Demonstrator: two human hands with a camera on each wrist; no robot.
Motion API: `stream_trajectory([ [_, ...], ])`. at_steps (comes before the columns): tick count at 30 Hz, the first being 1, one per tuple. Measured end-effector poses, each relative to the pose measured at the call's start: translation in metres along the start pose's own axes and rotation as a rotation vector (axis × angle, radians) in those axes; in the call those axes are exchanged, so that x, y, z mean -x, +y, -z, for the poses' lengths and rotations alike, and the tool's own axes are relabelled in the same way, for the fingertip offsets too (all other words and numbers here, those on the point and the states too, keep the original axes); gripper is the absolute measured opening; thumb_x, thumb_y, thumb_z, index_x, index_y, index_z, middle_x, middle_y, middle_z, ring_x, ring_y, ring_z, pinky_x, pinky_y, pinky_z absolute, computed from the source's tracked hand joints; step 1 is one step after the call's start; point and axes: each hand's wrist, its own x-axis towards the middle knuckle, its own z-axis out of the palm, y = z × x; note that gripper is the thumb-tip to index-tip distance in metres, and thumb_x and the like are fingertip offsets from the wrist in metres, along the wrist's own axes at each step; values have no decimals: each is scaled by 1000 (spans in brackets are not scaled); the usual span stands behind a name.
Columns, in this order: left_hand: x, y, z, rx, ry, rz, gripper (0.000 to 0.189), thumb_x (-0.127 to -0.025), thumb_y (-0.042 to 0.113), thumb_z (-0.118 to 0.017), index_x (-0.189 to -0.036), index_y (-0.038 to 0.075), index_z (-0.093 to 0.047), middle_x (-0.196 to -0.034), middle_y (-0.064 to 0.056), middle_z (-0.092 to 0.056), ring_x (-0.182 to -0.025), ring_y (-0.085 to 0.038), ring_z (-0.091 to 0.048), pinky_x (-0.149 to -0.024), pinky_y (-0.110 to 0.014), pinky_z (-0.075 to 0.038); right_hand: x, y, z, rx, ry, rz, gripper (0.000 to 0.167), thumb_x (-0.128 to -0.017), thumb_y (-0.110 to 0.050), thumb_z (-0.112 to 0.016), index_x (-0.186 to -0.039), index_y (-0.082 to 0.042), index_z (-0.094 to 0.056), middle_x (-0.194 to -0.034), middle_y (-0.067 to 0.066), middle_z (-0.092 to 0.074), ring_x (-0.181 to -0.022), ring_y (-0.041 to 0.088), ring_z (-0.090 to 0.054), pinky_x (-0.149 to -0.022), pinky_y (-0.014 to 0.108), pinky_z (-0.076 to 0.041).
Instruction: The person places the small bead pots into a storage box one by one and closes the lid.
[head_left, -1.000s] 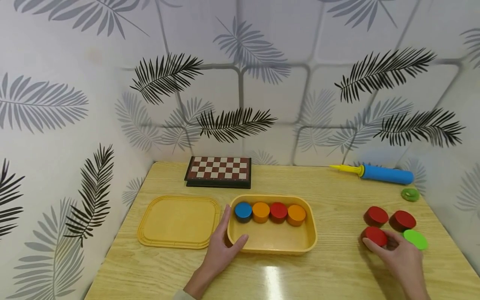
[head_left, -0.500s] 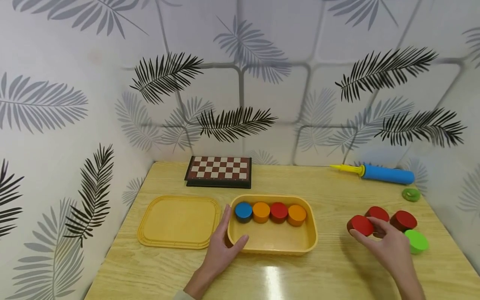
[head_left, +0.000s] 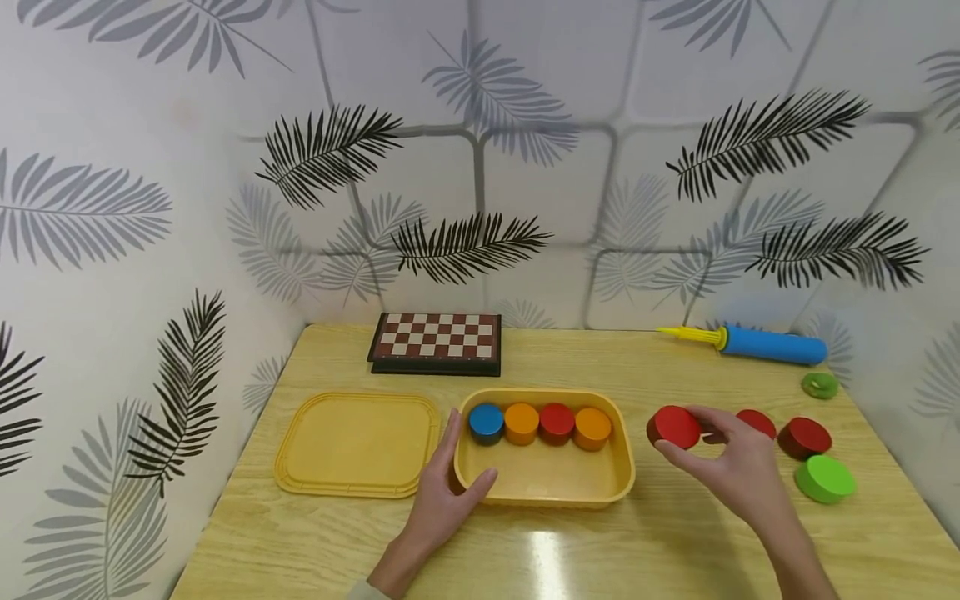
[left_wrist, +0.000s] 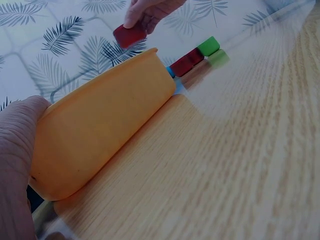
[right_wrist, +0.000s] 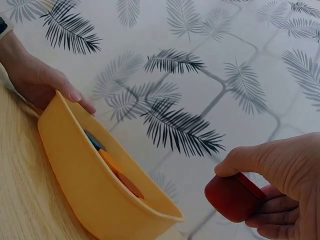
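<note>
My right hand (head_left: 738,467) pinches a red cylinder (head_left: 673,427) between thumb and fingers, raised above the table just right of a yellow plastic container (head_left: 543,493). The right wrist view shows the thumb on top of this red cylinder (right_wrist: 232,197) and fingers beneath. At the container's left end, my left hand (head_left: 442,500) rests against its near corner, fingers straight and thumb spread along the front rim. Inside, along the back wall, stand a blue cylinder (head_left: 487,423), two orange cylinders (head_left: 521,423) and a red one (head_left: 557,424).
Two red cylinders (head_left: 805,437) and a green cylinder (head_left: 825,479) stand on the right. Behind them lie a small green coiled object (head_left: 820,385) and a blue hand pump (head_left: 776,344). A yellow lid (head_left: 356,443) lies left; a folded checkered board (head_left: 437,342) sits behind.
My right hand has lifted the red cylinder from beside the other red ones and carried it left toward the container. The left hand has stayed in place.
</note>
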Motion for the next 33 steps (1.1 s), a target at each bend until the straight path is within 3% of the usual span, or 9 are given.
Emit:
stream_trajectory([
  [6, 1, 1, 0, 5, 1, -1, 95, -95, 34, -78, -168, 16, -19, -174, 6, -13, -159, -20, -15, -125, -28, -16, -5, -23, -14, -57, -104, 90, 61, -83, -38, -90, -129, -3, -71, -118, 14, -75, -98, 29, -68, -78, 26, -58],
  [11, 2, 0, 1, 13, -1, 4, 96, -95, 33, -79, -169, 17, -19, -174, 8, -13, -160, -18, -15, -125, -24, -16, -9, -35, -37, -125, -167, 208, 53, -82, -32, -92, -125, -7, -73, -113, 4, -75, -95, 20, -70, -80, 33, -62],
  [16, 2, 1, 0, 13, 8, -16, 95, -95, 32, -78, -168, 16, -20, -175, -2, -15, -159, -23, -16, -124, -22, -16, -13, -47, -66, -177, -260, 296, 49, -80, -27, -93, -122, -9, -73, -108, -3, -72, -92, 13, -67, -81, 34, -62],
  [20, 1, 1, -1, 18, 17, -20, 94, -95, 30, -79, -168, 17, -21, -175, -8, -16, -159, -23, -17, -124, -21, -15, -14, -55, -86, -185, -337, 313, 50, -79, -29, -94, -120, -9, -74, -106, -5, -71, -91, 10, -63, -81, 35, -61],
  [24, 1, 1, -1, 18, 19, -13, 94, -94, 26, -80, -168, 18, -22, -174, -5, -17, -159, -21, -17, -123, -19, -15, -14, -60, -102, -170, -395, 328, 50, -78, -28, -94, -119, -9, -74, -104, -6, -69, -92, 10, -62, -82, 38, -61],
  [33, 0, 3, -1, 45, 26, -24, 95, -92, 20, -81, -167, 14, -24, -174, -3, -17, -159, -23, -19, -122, -19, -19, -20, -70, -139, -94, -465, 393, 48, -76, -29, -95, -115, -8, -75, -102, -7, -70, -90, 9, -61, -80, 25, -58],
])
